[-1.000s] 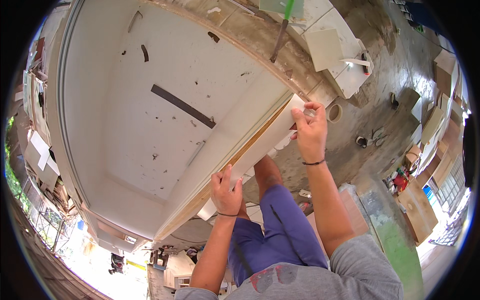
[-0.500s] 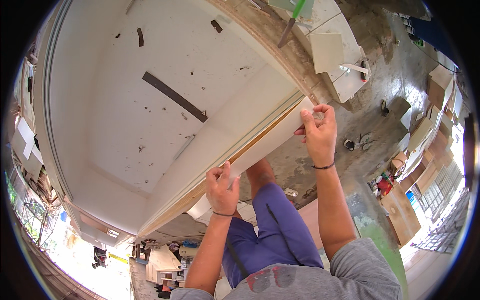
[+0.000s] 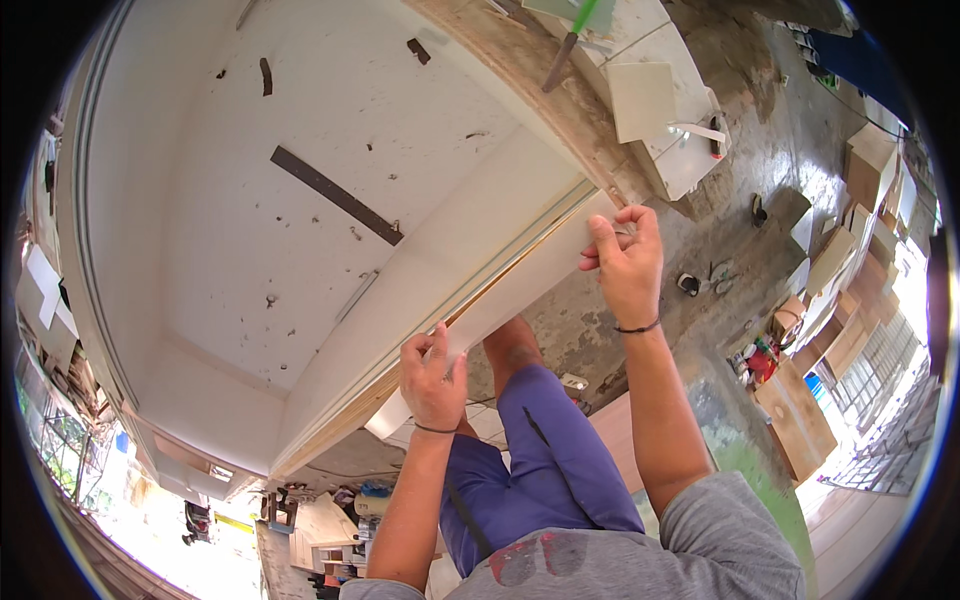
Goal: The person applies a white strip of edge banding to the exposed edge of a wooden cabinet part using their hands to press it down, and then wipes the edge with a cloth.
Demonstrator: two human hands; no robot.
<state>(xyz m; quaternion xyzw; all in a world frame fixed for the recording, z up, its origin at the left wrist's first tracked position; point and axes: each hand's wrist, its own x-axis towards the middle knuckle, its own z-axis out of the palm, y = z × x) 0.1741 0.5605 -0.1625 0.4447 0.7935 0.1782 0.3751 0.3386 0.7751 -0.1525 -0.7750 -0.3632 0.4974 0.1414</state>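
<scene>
A long white strip of flexible sheet (image 3: 535,275) lies along the near edge of a big white cabinet carcass (image 3: 215,335). My right hand (image 3: 632,262) is closed at the strip's far right end, thumb on its face and fingers curled. Lower down, my left hand (image 3: 432,385) grips the strip between fingers and thumb; part of the strip passes behind that hand. A thin brown gap shows between the strip and the cabinet's grooved edge. Below the left hand the bare wood edge (image 3: 335,430) is visible, and the strip's loose end (image 3: 388,415) hangs away from it.
Inside the cabinet lie a dark flat strip (image 3: 335,195) and scattered debris. A green-handled knife (image 3: 570,45) rests at the top, near a pale square board (image 3: 641,100) and a white-bladed tool (image 3: 700,131). Boards (image 3: 795,415) lean at the right. My legs (image 3: 540,440) are beneath the strip.
The strip's upper part has come closer to the cabinet edge, and the brown gap has narrowed. Both hands stay on the strip. The whole view has shifted slightly.
</scene>
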